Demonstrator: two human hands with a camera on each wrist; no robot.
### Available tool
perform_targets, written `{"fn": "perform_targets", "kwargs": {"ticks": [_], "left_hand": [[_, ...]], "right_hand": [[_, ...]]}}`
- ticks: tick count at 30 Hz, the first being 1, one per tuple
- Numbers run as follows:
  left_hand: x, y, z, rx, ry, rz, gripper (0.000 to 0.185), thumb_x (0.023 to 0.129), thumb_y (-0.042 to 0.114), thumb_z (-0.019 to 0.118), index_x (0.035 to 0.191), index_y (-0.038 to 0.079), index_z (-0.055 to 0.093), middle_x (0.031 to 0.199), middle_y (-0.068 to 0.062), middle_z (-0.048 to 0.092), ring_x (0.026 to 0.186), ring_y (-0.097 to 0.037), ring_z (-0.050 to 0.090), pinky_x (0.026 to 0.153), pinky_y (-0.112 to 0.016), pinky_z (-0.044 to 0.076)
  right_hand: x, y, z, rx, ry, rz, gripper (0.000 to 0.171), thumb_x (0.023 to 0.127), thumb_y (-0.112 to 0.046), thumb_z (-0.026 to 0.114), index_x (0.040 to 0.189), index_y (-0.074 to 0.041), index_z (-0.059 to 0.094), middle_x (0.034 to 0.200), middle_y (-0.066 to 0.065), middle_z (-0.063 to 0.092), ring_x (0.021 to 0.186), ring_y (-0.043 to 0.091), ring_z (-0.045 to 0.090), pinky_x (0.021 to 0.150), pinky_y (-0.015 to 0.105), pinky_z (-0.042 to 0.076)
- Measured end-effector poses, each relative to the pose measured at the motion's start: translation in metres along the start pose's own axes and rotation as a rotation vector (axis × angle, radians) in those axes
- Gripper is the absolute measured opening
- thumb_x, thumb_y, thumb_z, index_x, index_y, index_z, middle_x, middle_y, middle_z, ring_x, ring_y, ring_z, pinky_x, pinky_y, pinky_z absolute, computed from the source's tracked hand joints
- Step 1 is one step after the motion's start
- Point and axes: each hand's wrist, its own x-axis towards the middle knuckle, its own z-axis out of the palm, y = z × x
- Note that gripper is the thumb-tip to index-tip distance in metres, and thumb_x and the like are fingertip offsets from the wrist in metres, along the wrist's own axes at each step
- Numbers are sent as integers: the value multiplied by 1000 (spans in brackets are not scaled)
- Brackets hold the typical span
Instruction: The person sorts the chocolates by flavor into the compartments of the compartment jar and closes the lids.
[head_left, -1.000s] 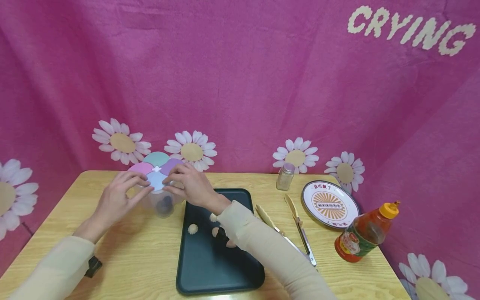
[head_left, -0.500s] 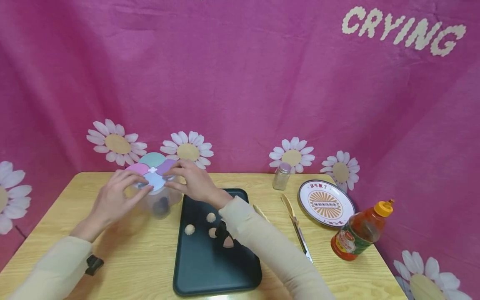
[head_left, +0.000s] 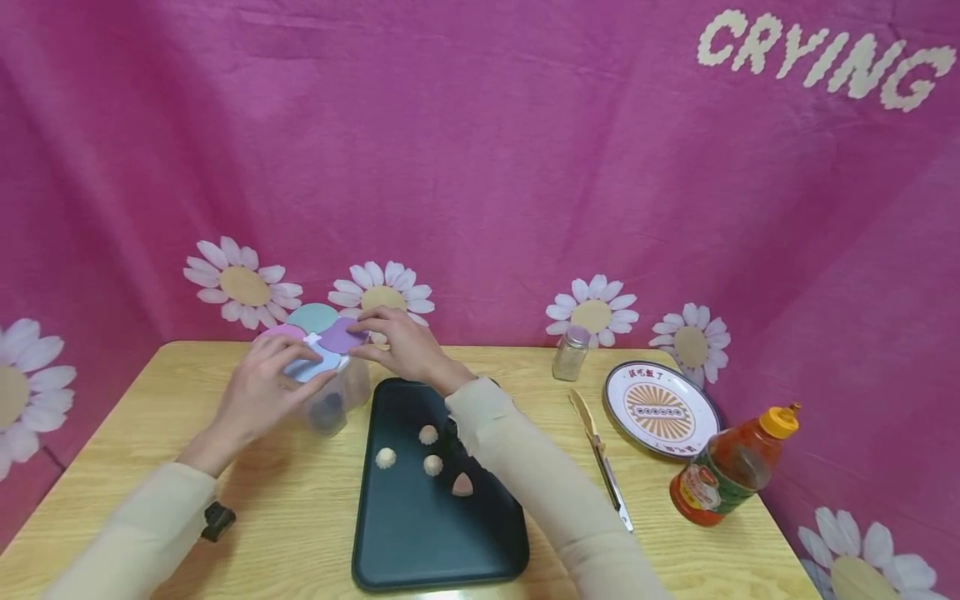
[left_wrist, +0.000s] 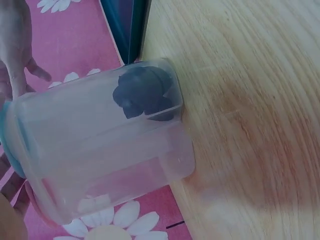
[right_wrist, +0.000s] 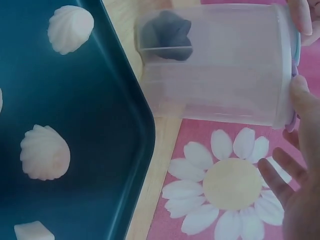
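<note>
A clear plastic storage container (left_wrist: 100, 130) stands at the table's back left, divided inside, with pink, mint, purple and blue petal-like lids. Dark, crumpled-looking pieces (left_wrist: 142, 92) sit at the bottom of one compartment. My left hand (head_left: 262, 383) spans the blue lid (head_left: 311, 365), thumb and fingers at its edges. At the purple lid (head_left: 342, 336), my right hand (head_left: 405, 346) pinches the outer edge between thumb and fingers. Beside the container lies a dark tray (head_left: 435, 550) bearing several small pale, shell-like pieces (right_wrist: 46, 152) and a pinkish wedge (head_left: 462, 485).
Right of the tray lie tongs (head_left: 600, 454) with gold tips, partly hidden by the right sleeve. Farther right are a purple-capped glass shaker (head_left: 572, 353), a printed plate (head_left: 660, 408) and a red sauce bottle (head_left: 731, 467). A magenta daisy cloth (head_left: 480, 183) hangs behind.
My right hand has shifted from the blue lid up to the purple one. My left hand has moved right across the blue lid. The container stays in place.
</note>
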Motion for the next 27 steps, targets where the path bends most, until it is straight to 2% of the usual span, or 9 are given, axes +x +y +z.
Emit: {"fn": "perform_targets", "kwargs": {"ticks": [1, 4, 6, 8, 10, 15, 18, 22, 27], "left_hand": [[0, 0, -1, -2, -7, -5, 36, 72, 11, 96, 102, 7, 77, 110, -12, 70, 110, -27, 57, 72, -44, 63], [-4, -1, -7, -19, -20, -17, 32, 73, 9, 95, 101, 8, 78, 107, -9, 70, 108, -24, 58, 78, -28, 60], [-8, -3, -11, -35, -26, -31, 30, 74, 6, 94, 100, 7, 78, 106, -8, 70, 107, -23, 58, 84, -14, 52], [-12, -6, -16, -39, -20, -31, 29, 74, 5, 93, 98, 7, 78, 104, -7, 71, 107, -23, 58, 89, -7, 42], [-15, -8, -19, -42, -11, -24, 29, 74, 3, 92, 98, 6, 78, 103, -7, 71, 107, -23, 58, 92, -7, 39], [-22, -16, -23, -57, 12, 0, 25, 74, -3, 88, 95, 5, 78, 101, -9, 72, 105, -26, 59, 93, -18, 42], [-23, -19, -25, -63, 31, 0, 23, 75, -6, 85, 93, 4, 77, 100, -10, 72, 104, -27, 58, 95, -18, 40], [-23, -18, -26, -63, 48, -11, 22, 74, -5, 86, 93, 4, 77, 99, -11, 72, 104, -27, 58, 95, -21, 40], [-20, -13, -23, -60, 41, 6, 28, 70, -1, 93, 94, 4, 79, 97, -9, 72, 102, -26, 58, 92, -28, 43]], "right_hand": [[-1, 0, 0, -4, 2, -1, 41, 99, -38, 74, 136, -20, 72, 139, 4, 67, 119, 19, 64, 89, 27, 57], [-3, -2, 1, -32, 2, -15, 40, 98, -38, 75, 134, -21, 73, 135, 2, 68, 116, 17, 64, 88, 25, 56], [-5, -5, 1, -52, 2, -32, 39, 97, -36, 77, 133, -21, 74, 134, 2, 68, 115, 16, 64, 89, 26, 57], [-8, -8, 3, -69, 11, -60, 37, 96, -34, 78, 131, -21, 75, 132, 3, 68, 114, 16, 64, 90, 27, 57], [-10, -11, 4, -88, 29, -95, 35, 96, -32, 79, 128, -20, 76, 130, 3, 68, 112, 17, 63, 90, 28, 56], [-18, -16, 9, -157, 76, -180, 30, 96, -29, 79, 124, -20, 77, 123, 2, 68, 104, 14, 63, 83, 26, 55], [-21, -18, 11, -177, 88, -217, 28, 96, -29, 79, 122, -20, 78, 119, 2, 67, 101, 14, 62, 81, 24, 55], [-20, -19, 10, -91, 63, -178, 32, 94, -29, 82, 123, -18, 77, 121, 3, 67, 109, 16, 62, 91, 26, 57], [-14, -17, 6, -7, 5, -100, 45, 91, -31, 85, 132, -17, 73, 136, 3, 66, 128, 19, 61, 110, 33, 53]]}}
